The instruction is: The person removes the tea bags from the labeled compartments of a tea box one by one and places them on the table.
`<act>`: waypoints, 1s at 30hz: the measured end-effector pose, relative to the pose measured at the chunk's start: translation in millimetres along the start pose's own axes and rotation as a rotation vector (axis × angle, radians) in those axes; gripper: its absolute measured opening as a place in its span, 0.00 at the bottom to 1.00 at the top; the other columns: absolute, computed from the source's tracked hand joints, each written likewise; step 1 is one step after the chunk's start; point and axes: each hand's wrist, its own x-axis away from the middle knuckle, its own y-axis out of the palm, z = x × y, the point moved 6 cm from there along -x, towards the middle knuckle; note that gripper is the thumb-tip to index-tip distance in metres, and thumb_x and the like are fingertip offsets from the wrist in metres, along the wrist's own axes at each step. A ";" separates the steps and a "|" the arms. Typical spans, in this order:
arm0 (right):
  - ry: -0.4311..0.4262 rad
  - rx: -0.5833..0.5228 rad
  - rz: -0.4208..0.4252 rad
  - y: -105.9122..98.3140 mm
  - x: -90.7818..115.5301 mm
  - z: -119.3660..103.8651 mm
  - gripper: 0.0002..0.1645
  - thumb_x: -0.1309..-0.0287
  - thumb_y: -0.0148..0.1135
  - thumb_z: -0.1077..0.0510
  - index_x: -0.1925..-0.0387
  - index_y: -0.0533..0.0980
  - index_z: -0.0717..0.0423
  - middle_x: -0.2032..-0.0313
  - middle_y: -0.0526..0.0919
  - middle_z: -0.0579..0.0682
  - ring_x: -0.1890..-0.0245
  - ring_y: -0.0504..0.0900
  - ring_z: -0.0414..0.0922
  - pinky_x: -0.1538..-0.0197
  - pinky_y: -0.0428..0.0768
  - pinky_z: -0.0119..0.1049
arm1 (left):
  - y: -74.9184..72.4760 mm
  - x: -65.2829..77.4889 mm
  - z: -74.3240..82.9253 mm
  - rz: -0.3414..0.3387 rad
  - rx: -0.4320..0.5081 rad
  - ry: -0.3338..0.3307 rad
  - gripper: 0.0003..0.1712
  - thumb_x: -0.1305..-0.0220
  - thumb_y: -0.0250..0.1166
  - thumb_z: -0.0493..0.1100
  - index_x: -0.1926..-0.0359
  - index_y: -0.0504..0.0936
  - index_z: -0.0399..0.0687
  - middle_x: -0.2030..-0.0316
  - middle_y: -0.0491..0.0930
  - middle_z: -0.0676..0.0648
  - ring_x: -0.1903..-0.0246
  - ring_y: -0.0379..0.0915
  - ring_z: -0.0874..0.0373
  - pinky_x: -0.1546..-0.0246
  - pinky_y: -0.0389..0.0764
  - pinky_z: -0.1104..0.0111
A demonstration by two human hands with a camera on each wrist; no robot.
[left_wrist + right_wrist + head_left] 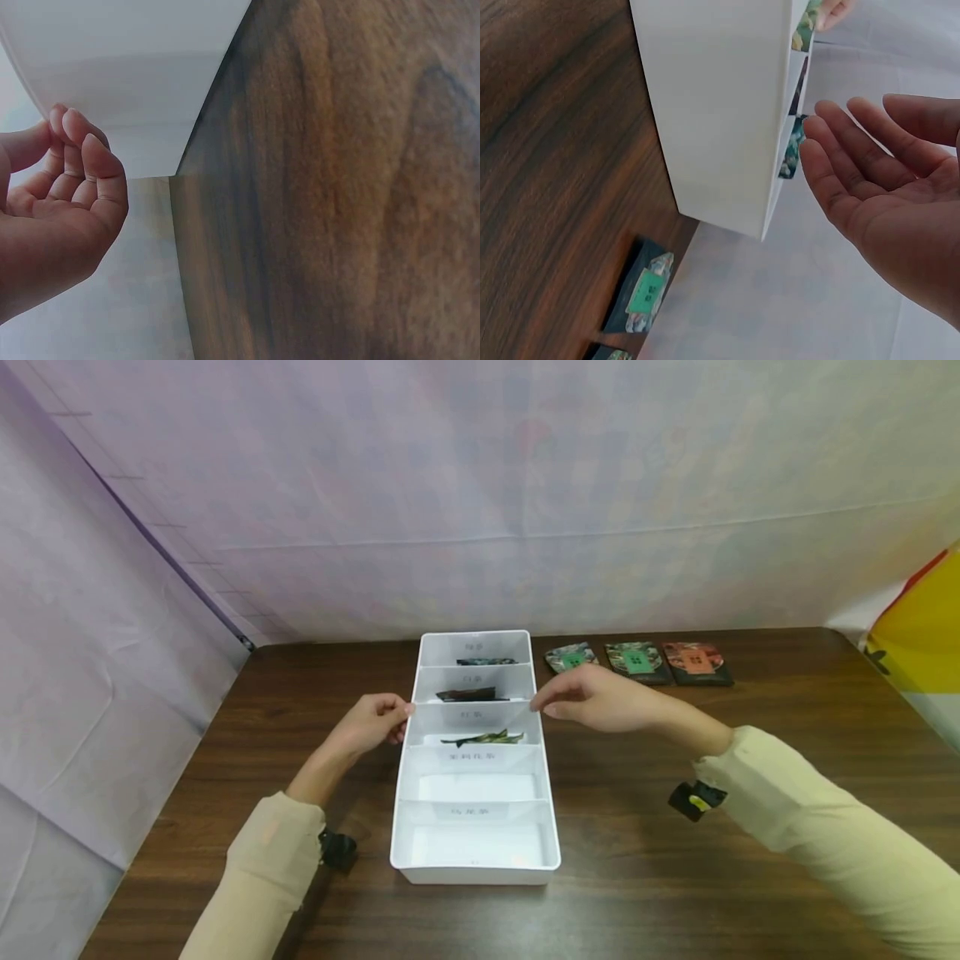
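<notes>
A white divided box (476, 876) with five labelled compartments stands lengthwise on the table in the head view. My left hand (369, 724) is at its left rim, thumb and fingertips pinching the edge near a divider; the left wrist view shows this hand (67, 195) with curled fingers. On the other side, my right hand (600, 697) hovers by the right rim with loosely bent fingers and nothing in them, as the right wrist view of the hand (892, 172) shows. Sachets stand in the three far compartments: a green one (487, 739), a dark one (468, 695) and a teal one (487, 662).
Right of the box, along the table's back edge, lie two green-labelled sachets (572, 656) (637, 660) and a red-labelled sachet (697, 662). A pale cloth (480, 485) hangs behind the brown wooden table (637, 902). Yellow material (918, 643) shows at far right.
</notes>
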 end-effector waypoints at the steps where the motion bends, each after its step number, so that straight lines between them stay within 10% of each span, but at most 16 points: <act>1: -0.009 0.000 0.002 1.3 -0.9 -0.5 0.12 0.39 0.53 0.66 0.55 0.77 0.63 0.55 0.80 0.54 0.54 0.77 0.48 0.53 0.75 0.44 | 0.1 -0.2 0.5 -0.003 0.000 0.003 0.11 0.33 0.52 0.35 0.72 0.71 0.30 0.82 0.70 0.46 0.81 0.68 0.61 0.77 0.73 0.71; 30: -0.081 -0.024 -0.072 34.3 -20.2 -7.1 0.13 0.43 0.52 0.70 0.59 0.79 0.64 0.53 0.79 0.56 0.50 0.75 0.51 0.52 0.75 0.40 | 0.5 -0.1 1.2 -0.010 0.003 -0.002 0.11 0.33 0.51 0.35 0.71 0.71 0.29 0.82 0.70 0.48 0.80 0.68 0.61 0.76 0.73 0.71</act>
